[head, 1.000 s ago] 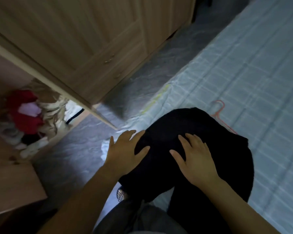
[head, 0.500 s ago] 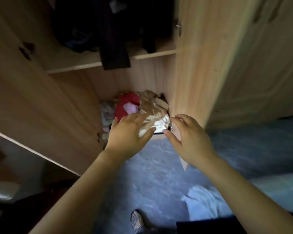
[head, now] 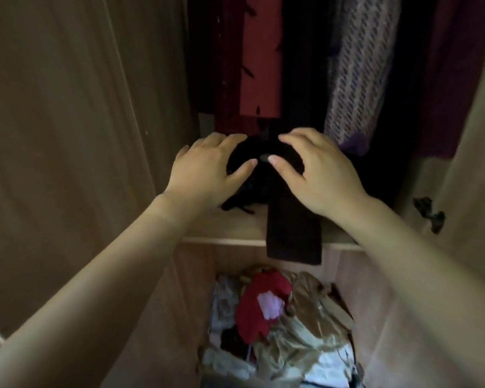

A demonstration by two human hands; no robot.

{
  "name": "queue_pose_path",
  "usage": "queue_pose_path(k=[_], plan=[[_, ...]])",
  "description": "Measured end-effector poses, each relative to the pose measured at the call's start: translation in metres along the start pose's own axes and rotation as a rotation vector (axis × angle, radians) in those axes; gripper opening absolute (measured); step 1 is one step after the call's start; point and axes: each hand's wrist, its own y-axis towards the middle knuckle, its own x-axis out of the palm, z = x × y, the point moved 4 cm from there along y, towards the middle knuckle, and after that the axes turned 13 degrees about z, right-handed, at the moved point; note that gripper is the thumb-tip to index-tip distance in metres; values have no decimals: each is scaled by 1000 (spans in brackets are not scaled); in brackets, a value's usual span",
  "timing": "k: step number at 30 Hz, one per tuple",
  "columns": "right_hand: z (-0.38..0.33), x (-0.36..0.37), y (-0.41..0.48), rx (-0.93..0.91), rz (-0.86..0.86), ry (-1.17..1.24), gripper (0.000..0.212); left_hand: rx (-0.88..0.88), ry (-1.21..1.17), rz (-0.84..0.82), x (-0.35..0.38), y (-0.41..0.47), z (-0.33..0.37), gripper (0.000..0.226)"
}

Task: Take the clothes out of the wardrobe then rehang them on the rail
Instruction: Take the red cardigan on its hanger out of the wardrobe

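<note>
Both of your hands reach into the wardrobe over its middle shelf, and your fingers are spread and loose, gripping nothing yet. Your left hand curves over the left side of a dark bundle of cloth on that shelf; your right hand hovers over its right side, thumbs nearly meeting above the bundle. I judge you are framing it to gather it in one scoop. A dark strip of the same heap droops over the shelf's front edge, so it may trail. Above the shelf hang a red garment and a purple knit. Below the shelf lies a crumpled pile. Both forearms are extended, wrists level.
</note>
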Motion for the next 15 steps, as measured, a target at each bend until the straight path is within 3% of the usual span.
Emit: queue_pose_path(k=[9, 15], plan=[[61, 70, 267, -236, 213, 6, 53, 5, 43, 146, 43, 226, -82, 67], [82, 84, 444, -328, 461, -119, 53, 36, 89, 257, 68, 364, -123, 65]])
